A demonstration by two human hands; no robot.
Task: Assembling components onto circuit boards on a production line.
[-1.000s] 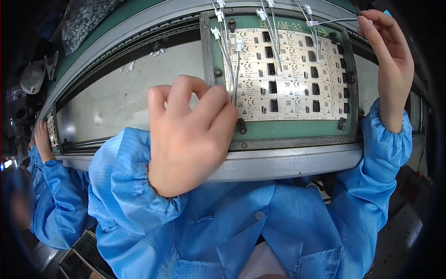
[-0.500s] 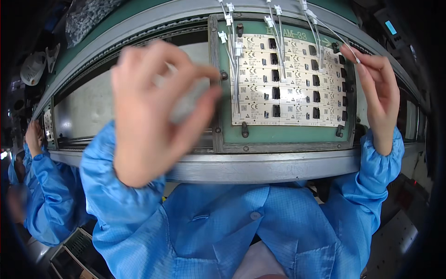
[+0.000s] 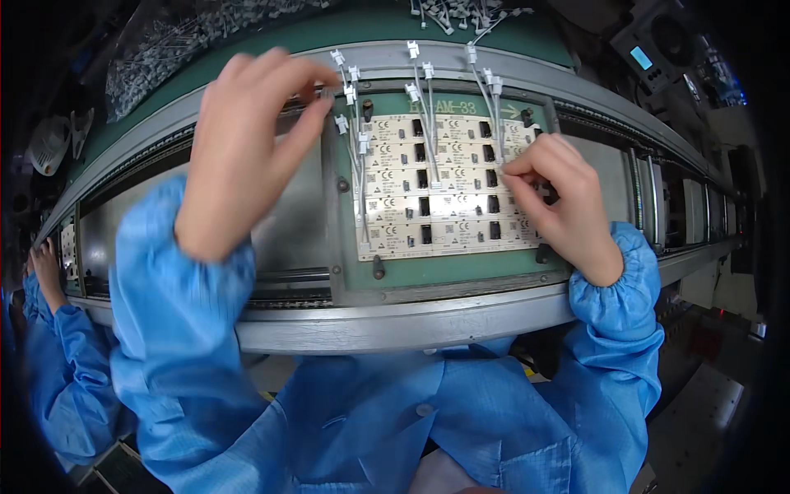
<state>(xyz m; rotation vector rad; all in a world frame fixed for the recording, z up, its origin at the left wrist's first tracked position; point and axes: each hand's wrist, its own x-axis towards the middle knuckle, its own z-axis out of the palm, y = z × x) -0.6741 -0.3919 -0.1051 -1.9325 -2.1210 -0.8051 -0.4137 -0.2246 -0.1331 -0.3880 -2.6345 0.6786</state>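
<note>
Before me lies a panel of white printed circuit boards [image 3: 387,215], joined in rows with black components, held in a green fixture [image 3: 444,267]. Thin white cables with plug connectors [image 3: 428,70] lie over its far edge in groups, their lower ends on the boards. My right hand [image 3: 564,193] is over the panel's right part, thumb and forefinger pinched at the lower end of a white cable [image 3: 499,136]. My left hand [image 3: 255,140] hovers beyond the fixture's left side, close to the leftmost connectors, thumb and forefinger slightly apart and a little blurred.
The fixture sits between metal conveyor rails [image 3: 395,328]. A clear bag of white cables [image 3: 173,49] lies at the far left, a loose pile of cables [image 3: 461,12] at the far middle. A device with a lit screen [image 3: 641,58] stands far right. A co-worker's hand [image 3: 47,272] is at left.
My right hand has come down onto the boards with its cable and turned inward. My left hand has moved away toward the far-left connectors. The whole view has shifted.
</note>
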